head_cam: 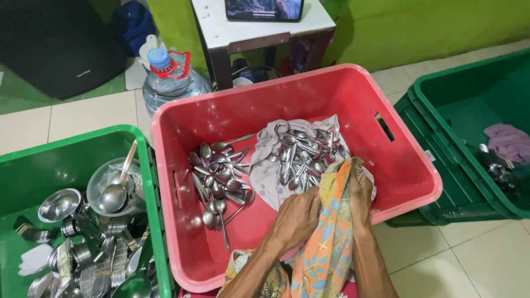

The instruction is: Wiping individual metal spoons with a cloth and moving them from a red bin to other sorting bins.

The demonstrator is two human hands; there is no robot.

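A screen point(264, 9) lies on the white table top, far beyond the hands, straight ahead: a dark rectangle with a lit picture, cut off by the frame's edge. Up and left of the hands stands a clear water bottle point(171, 83) with a blue cap; no label shows on it.

Bright, even indoor light; soft shadows; glints on spoons point(221, 176); sharp focus; slight wide-angle edge bending.

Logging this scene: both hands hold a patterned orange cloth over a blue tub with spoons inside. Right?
Not quite: the tub is red, not blue, as the head view shows. Both hands, left and right, do hold the patterned orange cloth over it, spoons inside.
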